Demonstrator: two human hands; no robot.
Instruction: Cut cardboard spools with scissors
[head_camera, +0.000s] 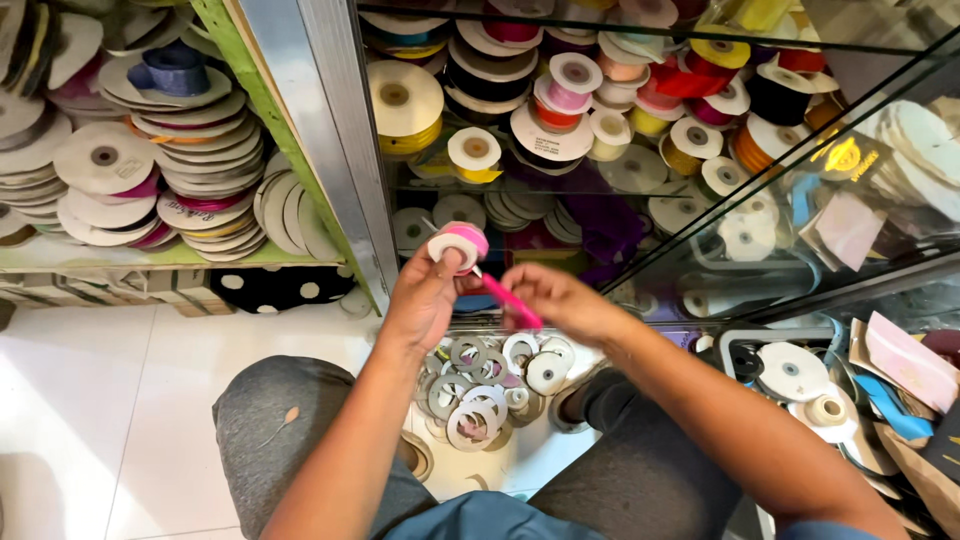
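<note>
Shelves of stacked ribbon spools (180, 150) surround a white tiled floor (80, 400). Left hand (425, 300) pinches a pink ribbon spool (456, 243); right hand (560, 300) fingers pinch its loose pink ribbon end (512, 302).

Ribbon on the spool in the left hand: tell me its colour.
Pink ribbon, seen in the head view.

Your left hand (425, 295) covers the lower part of the pink ribbon spool (458, 243), so you can't see how your fingers sit behind it. The pink ribbon end (515, 303) disappears under your right hand (560, 300), its tip hidden. Your knees block part of the pile of empty spools (485, 385) on the floor. Reflections on the glass cabinet (700, 230) blur the reels inside, and the shelf stacks (120, 150) are cut off at the left edge
</note>
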